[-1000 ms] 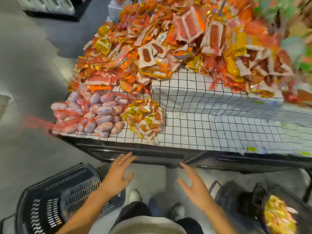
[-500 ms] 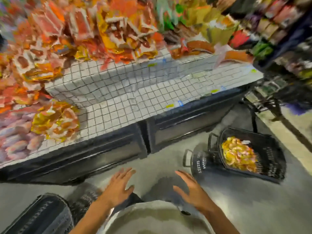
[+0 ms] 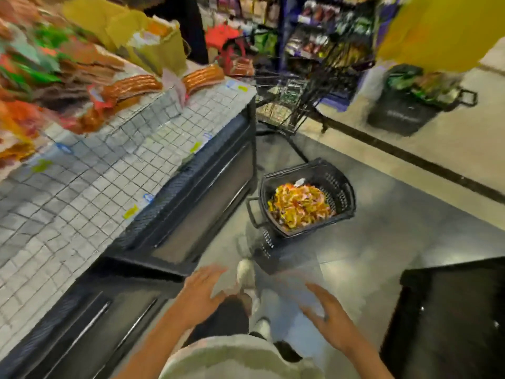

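Sitting on the grey floor just beyond the corner of the display counter (image 3: 82, 192), the black shopping basket (image 3: 345, 196) holds a heap of yellow and orange snack packets (image 3: 299, 205). Another perforated black basket (image 3: 263, 246) shows under its near edge. Both hands hang in the air short of it, well apart from the packets. The left hand (image 3: 200, 292) is released, fingers spread and straight, holding nothing. The right hand (image 3: 329, 317) is likewise loose and empty, palm turned inward. A white shoe (image 3: 246, 272) shows between them. The counter's wire grid top carries packed sausages (image 3: 131, 87) at its far end. A wire trolley (image 3: 308, 86) stands behind the basket, and a filled dark basket (image 3: 401, 113) sits farther right.
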